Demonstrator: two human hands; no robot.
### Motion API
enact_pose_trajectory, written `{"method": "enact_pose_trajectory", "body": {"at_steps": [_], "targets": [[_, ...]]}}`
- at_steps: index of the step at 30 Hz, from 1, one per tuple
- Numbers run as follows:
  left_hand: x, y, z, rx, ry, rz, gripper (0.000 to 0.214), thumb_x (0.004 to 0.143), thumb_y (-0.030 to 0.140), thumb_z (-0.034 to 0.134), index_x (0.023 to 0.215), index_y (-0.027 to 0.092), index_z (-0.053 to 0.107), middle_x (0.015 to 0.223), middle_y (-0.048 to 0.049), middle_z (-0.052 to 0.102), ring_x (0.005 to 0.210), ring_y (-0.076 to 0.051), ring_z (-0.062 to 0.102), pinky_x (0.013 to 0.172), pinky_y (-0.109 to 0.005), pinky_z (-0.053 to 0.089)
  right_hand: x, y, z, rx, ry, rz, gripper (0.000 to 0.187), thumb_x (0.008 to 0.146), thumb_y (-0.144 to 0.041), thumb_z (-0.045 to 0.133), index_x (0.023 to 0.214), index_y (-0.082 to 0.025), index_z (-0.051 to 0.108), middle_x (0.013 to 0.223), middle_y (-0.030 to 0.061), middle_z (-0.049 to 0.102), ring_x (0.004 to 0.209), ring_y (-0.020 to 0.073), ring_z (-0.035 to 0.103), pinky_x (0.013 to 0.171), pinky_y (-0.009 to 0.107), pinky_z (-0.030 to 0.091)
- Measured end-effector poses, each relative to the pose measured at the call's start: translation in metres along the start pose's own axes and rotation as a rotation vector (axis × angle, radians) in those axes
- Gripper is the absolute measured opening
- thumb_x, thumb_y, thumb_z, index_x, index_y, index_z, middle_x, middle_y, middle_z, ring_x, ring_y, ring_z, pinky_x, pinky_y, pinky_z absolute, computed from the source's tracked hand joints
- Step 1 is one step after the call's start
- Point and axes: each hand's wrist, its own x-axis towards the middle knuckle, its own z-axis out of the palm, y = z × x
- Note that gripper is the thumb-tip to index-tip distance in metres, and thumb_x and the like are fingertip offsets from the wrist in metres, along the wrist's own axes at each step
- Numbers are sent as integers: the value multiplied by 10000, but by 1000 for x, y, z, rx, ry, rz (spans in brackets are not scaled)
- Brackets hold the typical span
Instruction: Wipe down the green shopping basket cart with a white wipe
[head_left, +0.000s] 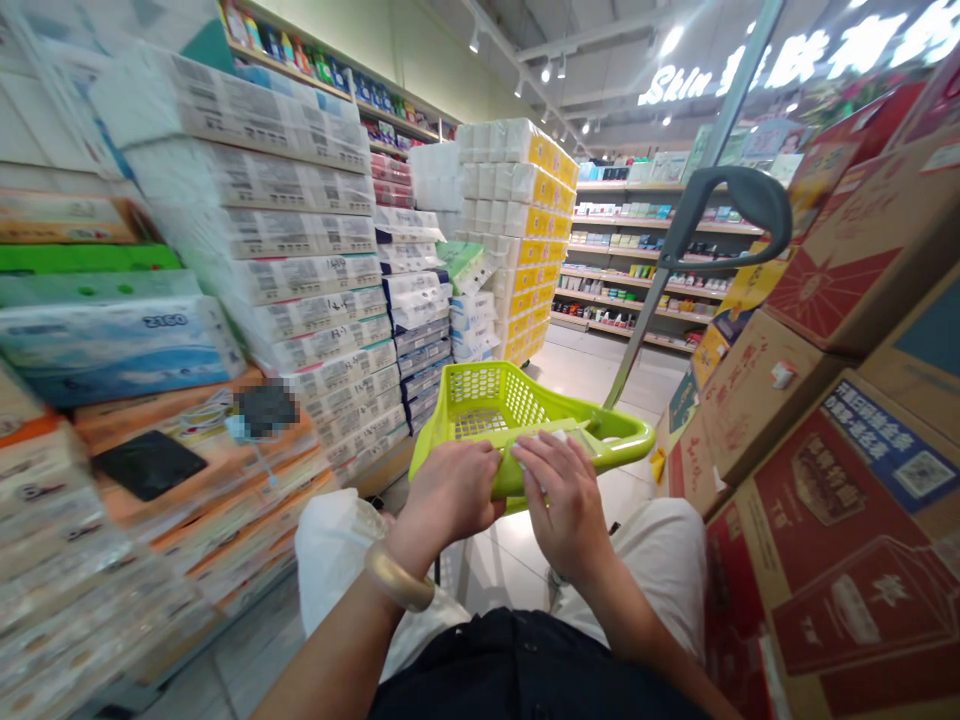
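A lime-green plastic shopping basket with perforated sides is in front of me, between my knees. My left hand is closed round the thick near end of its green frame. Beside it, my right hand presses on the same part, its fingers bent over the top. Bits of something white show between the right fingers; its kind is hard to make out. A clear strip lies along the frame just past those fingers. From the basket's right side rises a metal pole with a grey loop handle.
Stacked tissue packs stand on the left, with a black tablet-like slab and a coiled cable on an orange pack. Cardboard cartons line the right. Shelves of small goods and a yellow-and-white pack stack stand ahead.
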Motion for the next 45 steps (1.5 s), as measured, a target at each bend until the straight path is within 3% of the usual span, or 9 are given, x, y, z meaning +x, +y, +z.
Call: {"method": "enact_pose_trajectory", "body": {"at_steps": [3, 7, 14, 21, 26, 28, 34, 40, 45], "targets": [[0, 1, -1, 1, -2, -1, 247, 759, 372, 598, 915, 193, 667, 951, -73, 720, 909, -271, 682, 786, -373, 522, 0, 7, -2, 10, -7, -8, 297, 956, -183, 462, 1165, -247, 664, 1216, 34, 701, 1211, 209, 588, 1115, 438, 334], [0, 2, -2, -1, -1, 0, 237, 745, 369, 599, 885, 189, 664, 928, -71, 715, 874, -283, 684, 760, -399, 530, 3, 34, -8, -45, 112, 133, 290, 966, -234, 443, 1117, -222, 691, 1158, 72, 723, 1159, 243, 618, 1066, 483, 388], [-2, -1, -1, 12, 8, 7, 228, 748, 361, 605, 890, 193, 664, 920, -74, 711, 890, -274, 685, 776, -381, 524, 0, 18, -3, 3, 34, 18, 291, 960, -201, 455, 1140, -241, 680, 1191, 42, 712, 1189, 206, 606, 1104, 433, 359], [-1, 0, -2, 11, -4, -3, 233, 754, 382, 598, 887, 199, 657, 936, -70, 707, 890, -264, 680, 780, -369, 519, -2, 56, -12, -74, 189, 244, 320, 972, -288, 420, 1085, -198, 706, 1141, 96, 725, 1158, 258, 615, 1072, 505, 376], [-1, -1, -2, -6, -17, -14, 244, 757, 381, 610, 909, 196, 658, 960, -81, 705, 922, -273, 673, 809, -381, 518, -9, 36, -5, -9, 148, 95, 289, 961, -224, 453, 1125, -234, 690, 1171, 60, 718, 1195, 217, 600, 1116, 463, 343], [-2, -2, -2, -5, -16, -3, 246, 758, 380, 610, 903, 188, 660, 957, -86, 708, 917, -281, 674, 809, -392, 521, -9, 39, -6, 12, 146, 65, 288, 958, -205, 456, 1122, -234, 691, 1162, 55, 722, 1177, 208, 613, 1108, 451, 357], [-2, -1, -4, -3, -18, -3, 219, 757, 368, 613, 882, 194, 659, 957, -82, 710, 904, -271, 679, 801, -380, 523, -8, 74, -14, -66, 292, 231, 311, 964, -258, 426, 1050, -191, 717, 1088, 96, 734, 1146, 255, 618, 1074, 529, 376], [-3, -4, -4, 7, -20, 4, 242, 756, 370, 611, 897, 180, 663, 952, -90, 705, 903, -286, 676, 803, -401, 521, -15, 51, -4, 41, 237, 93, 290, 956, -197, 439, 1110, -217, 684, 1150, 63, 719, 1182, 216, 606, 1123, 487, 331], [-5, -7, -5, 12, -28, 14, 248, 760, 380, 616, 903, 184, 661, 971, -84, 707, 914, -282, 674, 810, -396, 513, -10, 75, -10, -28, 318, 162, 291, 962, -234, 428, 1044, -186, 704, 1068, 86, 738, 1113, 235, 632, 1076, 501, 377]]}}
